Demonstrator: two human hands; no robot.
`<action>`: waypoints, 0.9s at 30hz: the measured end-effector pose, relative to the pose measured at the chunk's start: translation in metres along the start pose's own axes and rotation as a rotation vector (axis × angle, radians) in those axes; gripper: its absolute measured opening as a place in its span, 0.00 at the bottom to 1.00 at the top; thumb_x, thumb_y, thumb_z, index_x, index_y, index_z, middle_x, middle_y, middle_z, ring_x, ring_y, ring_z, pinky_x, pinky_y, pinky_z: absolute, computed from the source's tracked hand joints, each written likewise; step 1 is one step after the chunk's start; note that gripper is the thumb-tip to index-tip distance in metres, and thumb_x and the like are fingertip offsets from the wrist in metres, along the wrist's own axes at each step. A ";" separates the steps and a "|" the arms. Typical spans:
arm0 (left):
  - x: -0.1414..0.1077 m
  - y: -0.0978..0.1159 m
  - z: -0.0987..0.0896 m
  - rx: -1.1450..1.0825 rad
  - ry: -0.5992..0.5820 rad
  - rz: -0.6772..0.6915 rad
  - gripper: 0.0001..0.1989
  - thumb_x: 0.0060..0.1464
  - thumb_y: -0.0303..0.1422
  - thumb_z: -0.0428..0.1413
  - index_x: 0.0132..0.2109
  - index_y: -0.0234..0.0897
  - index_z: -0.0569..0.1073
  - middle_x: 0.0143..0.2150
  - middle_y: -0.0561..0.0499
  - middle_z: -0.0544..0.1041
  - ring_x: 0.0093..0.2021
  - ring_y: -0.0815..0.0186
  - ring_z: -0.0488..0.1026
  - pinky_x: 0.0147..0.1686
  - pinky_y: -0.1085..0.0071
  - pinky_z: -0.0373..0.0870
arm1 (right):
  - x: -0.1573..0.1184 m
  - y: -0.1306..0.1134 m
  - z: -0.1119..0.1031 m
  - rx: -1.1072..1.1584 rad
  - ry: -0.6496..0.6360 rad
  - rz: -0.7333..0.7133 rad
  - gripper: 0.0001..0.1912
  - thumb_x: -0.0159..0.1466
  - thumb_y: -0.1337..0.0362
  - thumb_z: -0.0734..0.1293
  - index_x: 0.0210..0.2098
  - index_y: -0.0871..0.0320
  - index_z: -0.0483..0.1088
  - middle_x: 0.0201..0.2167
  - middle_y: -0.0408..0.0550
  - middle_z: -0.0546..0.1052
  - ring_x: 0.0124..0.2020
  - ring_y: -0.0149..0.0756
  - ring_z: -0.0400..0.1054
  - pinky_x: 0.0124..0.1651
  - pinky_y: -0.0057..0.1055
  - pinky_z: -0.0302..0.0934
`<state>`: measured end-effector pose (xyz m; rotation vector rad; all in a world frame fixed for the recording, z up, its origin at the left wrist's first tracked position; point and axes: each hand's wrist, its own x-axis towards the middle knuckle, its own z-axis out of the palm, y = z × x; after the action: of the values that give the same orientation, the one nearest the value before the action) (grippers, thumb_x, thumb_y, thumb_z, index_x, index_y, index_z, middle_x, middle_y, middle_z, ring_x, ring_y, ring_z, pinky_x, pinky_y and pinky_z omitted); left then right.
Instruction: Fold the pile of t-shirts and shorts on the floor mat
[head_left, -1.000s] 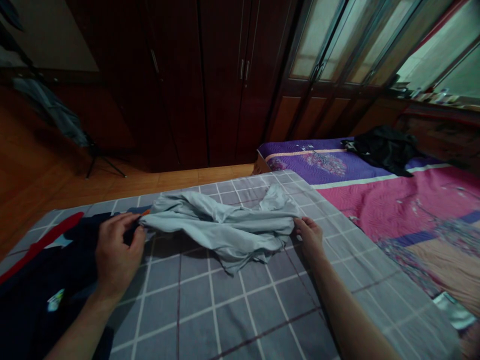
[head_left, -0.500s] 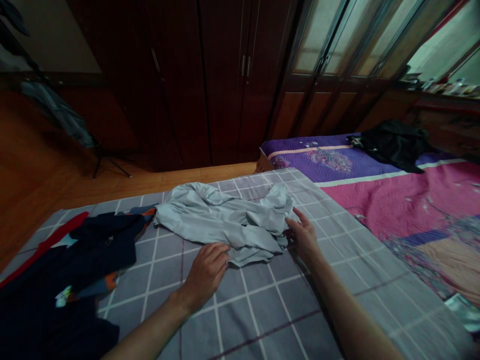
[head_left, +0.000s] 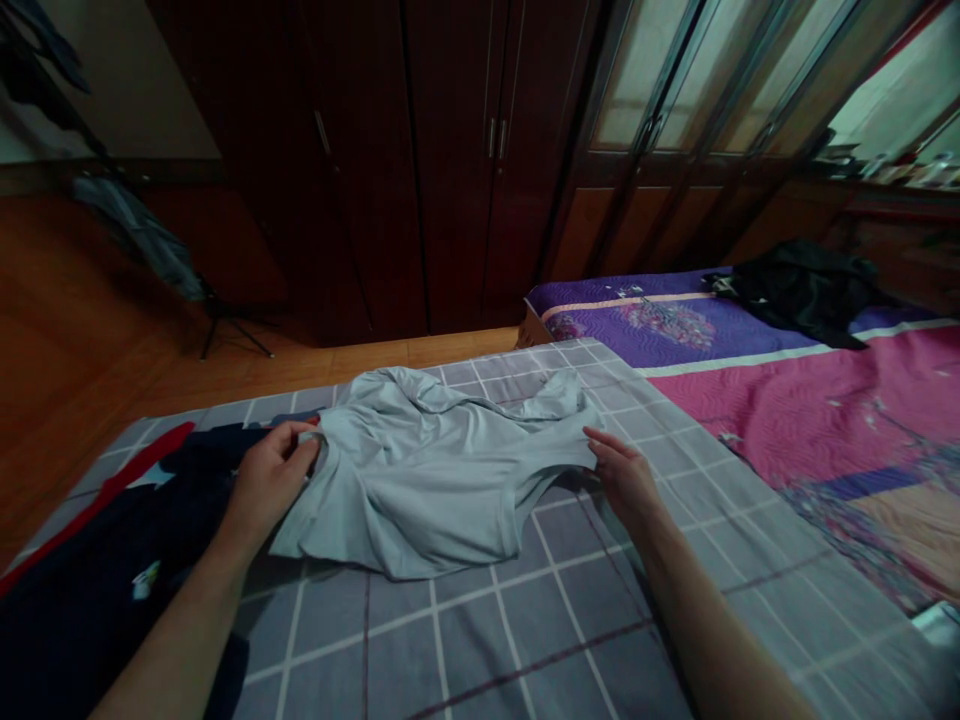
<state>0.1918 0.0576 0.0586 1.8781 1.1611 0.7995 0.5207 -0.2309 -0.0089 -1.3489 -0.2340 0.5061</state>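
A pale grey shirt (head_left: pixel 431 475) lies partly spread on the checked bed sheet (head_left: pixel 465 640), its far side bunched in folds. My left hand (head_left: pixel 271 478) pinches the shirt at its left edge, fingers closed on the cloth. At the opposite end, my right hand (head_left: pixel 624 478) grips the shirt's right edge between thumb and fingers. The cloth is pulled out between the two hands, and its near edge hangs loosely toward me. Dark navy clothing (head_left: pixel 90 560) lies beneath and beside my left forearm, which hides part of it.
A red garment (head_left: pixel 112 488) lies at the bed's left edge. To the right stands another bed with a purple and pink cover (head_left: pixel 787 410), bearing a black garment (head_left: pixel 806 285). Dark wardrobes (head_left: pixel 450 180) line the far wall. A tripod stand (head_left: pixel 225 325) is on the floor at left.
My left hand has moved left from the shirt's near edge to its left edge and taken hold there. The bunched shirt is now spread wider toward me. My right hand stays at the right end.
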 end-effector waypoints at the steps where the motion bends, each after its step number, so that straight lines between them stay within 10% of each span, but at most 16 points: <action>1: -0.002 -0.002 0.001 0.133 0.075 0.075 0.11 0.48 0.38 0.52 0.37 0.37 0.71 0.36 0.50 0.74 0.34 0.62 0.71 0.35 0.69 0.67 | -0.001 0.003 0.001 -0.035 -0.018 -0.006 0.18 0.47 0.61 0.73 0.37 0.58 0.76 0.25 0.46 0.76 0.21 0.30 0.67 0.22 0.27 0.64; 4: -0.024 0.001 0.016 0.261 0.034 0.323 0.09 0.53 0.35 0.50 0.38 0.38 0.72 0.37 0.50 0.75 0.35 0.63 0.72 0.39 0.69 0.67 | 0.001 0.009 0.002 -0.144 -0.056 -0.074 0.18 0.48 0.63 0.71 0.39 0.56 0.76 0.28 0.46 0.77 0.26 0.33 0.70 0.27 0.28 0.65; 9: -0.085 0.011 0.066 0.191 -0.582 0.698 0.06 0.59 0.30 0.50 0.40 0.38 0.72 0.38 0.49 0.75 0.39 0.65 0.72 0.39 0.72 0.68 | 0.007 0.017 -0.003 -0.391 -0.070 -0.293 0.22 0.48 0.65 0.67 0.44 0.54 0.74 0.39 0.49 0.76 0.41 0.41 0.70 0.37 0.34 0.66; 14: -0.109 -0.002 0.103 0.374 -0.601 0.876 0.05 0.56 0.28 0.54 0.41 0.39 0.72 0.42 0.47 0.74 0.42 0.58 0.70 0.43 0.62 0.67 | 0.011 0.026 -0.005 -0.650 -0.007 -0.540 0.28 0.51 0.65 0.64 0.53 0.55 0.68 0.53 0.55 0.66 0.54 0.47 0.62 0.47 0.42 0.64; 19: -0.102 0.004 0.097 0.079 -0.590 0.635 0.08 0.62 0.29 0.47 0.36 0.38 0.69 0.36 0.49 0.74 0.38 0.64 0.70 0.40 0.68 0.66 | 0.016 0.031 -0.009 -0.846 -0.007 -0.676 0.30 0.52 0.68 0.63 0.56 0.54 0.66 0.58 0.55 0.63 0.59 0.48 0.53 0.61 0.52 0.48; 23: -0.095 0.019 0.075 -0.164 -0.560 0.243 0.09 0.61 0.36 0.47 0.35 0.38 0.66 0.28 0.55 0.68 0.28 0.68 0.67 0.29 0.75 0.64 | 0.018 0.034 -0.009 -0.925 -0.039 -0.722 0.27 0.54 0.68 0.62 0.53 0.54 0.68 0.58 0.54 0.63 0.59 0.48 0.53 0.61 0.52 0.50; 27: -0.086 0.021 0.063 -0.221 -0.522 0.135 0.09 0.59 0.39 0.48 0.38 0.39 0.66 0.26 0.57 0.64 0.24 0.70 0.62 0.25 0.76 0.59 | 0.017 0.034 -0.008 -0.960 -0.068 -0.736 0.14 0.55 0.67 0.63 0.39 0.53 0.75 0.54 0.51 0.68 0.58 0.48 0.54 0.60 0.50 0.52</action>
<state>0.2190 -0.0446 0.0350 1.8385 0.6021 0.4418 0.5321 -0.2252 -0.0456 -2.0097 -1.0795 -0.2422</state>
